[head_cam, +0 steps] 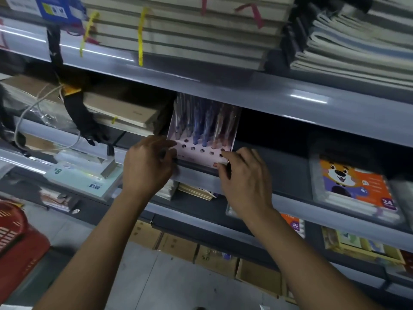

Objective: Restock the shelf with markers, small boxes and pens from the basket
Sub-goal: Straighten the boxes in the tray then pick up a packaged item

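Pen display box (202, 139) sits centre frame on the middle shelf (290, 157), front edge at the shelf lip, top tucked under the shelf above. Pink perforated face, back rows filled with pens (196, 121), most front holes empty.

Left hand (148, 163) at the box's left front corner, fingers curled against its side; reads as gripping, though the fingertips are hidden behind the box edge. Right hand (243, 177) at the right front corner, fingers bent onto the front face and lip, looks like a pinch on that corner. Both hands on the box, none free.

Handling, my read: thin card tray, light, flexes if squeezed mid-wall. Pens stand loose in holes, so top-heavy and prone to tip or rattle out if tilted forward. Hold low at both front corners, keep it level, slide rather than lift. Clearance to the upper shelf looks tight for the pen tops.

Red basket (15, 238) at lower left of the frame on the floor, contents not visible. Crayon pack with cartoon dog (355, 186) on the same shelf at right, well apart from the box. Stacked notebooks (178, 32) on the top shelf.
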A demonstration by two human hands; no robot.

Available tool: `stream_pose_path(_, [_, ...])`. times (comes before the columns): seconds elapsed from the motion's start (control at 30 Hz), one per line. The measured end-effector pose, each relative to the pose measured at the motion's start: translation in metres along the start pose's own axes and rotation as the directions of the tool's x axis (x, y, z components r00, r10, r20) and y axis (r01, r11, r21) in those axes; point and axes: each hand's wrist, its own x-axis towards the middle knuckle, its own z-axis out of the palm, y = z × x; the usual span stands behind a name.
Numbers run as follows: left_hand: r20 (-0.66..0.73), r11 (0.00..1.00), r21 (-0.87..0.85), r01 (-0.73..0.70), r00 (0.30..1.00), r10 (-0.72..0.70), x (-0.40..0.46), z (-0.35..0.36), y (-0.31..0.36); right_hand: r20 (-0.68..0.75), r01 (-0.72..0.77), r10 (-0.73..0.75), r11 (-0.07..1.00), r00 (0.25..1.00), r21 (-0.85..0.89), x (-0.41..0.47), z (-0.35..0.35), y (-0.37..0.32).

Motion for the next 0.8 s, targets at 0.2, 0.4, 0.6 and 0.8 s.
stream_pose_path(0.2, [0.035,0.996,-0.051,-0.071,0.997,0.073,-0.01,0.021,0.028,-0.027,-0.095,0.094,0.994,0.995,-0.047,-0.021,-0.016,0.028])
stream_pose_path(0.4, [0.066,0.99,-0.094,-0.106,0.991,0.113,-0.018,0.044,0.059,-0.091,-0.179,0.17,0.979,0.981,-0.096,-0.043,-0.035,0.056])
stream_pose_path(0.6, [0.085,0.979,-0.136,-0.151,0.983,0.164,-0.024,0.061,0.083,-0.1,-0.252,0.24,0.959,0.966,-0.133,-0.058,-0.051,0.076])
stream_pose_path(0.8, [0.102,0.976,-0.156,-0.155,0.98,0.172,-0.028,0.07,0.097,-0.117,-0.295,0.28,0.943,0.953,-0.154,-0.066,-0.061,0.084])
